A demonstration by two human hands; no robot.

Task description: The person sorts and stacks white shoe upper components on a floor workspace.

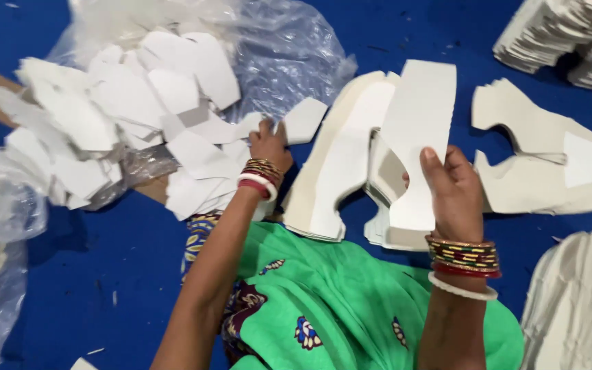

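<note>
Nearest, the right hand (455, 195) is clamped on a tall white cutout sheet (416, 137), held upright with its long axis running away from the person, just right of the leaning stack of cutouts (340, 164). Farther and to the left, the left hand (270, 145) pinches a small white scrap (304, 120) at the edge of the scrap pile (125, 116) on clear plastic.

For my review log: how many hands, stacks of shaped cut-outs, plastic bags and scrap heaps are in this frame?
Hands: 2, left hand on a small white piece, right hand gripping a white cut-out
Stacks of shaped cut-outs: 5
Clear plastic bags: 2
Heaps of small white pieces: 1
Total: 10
</note>
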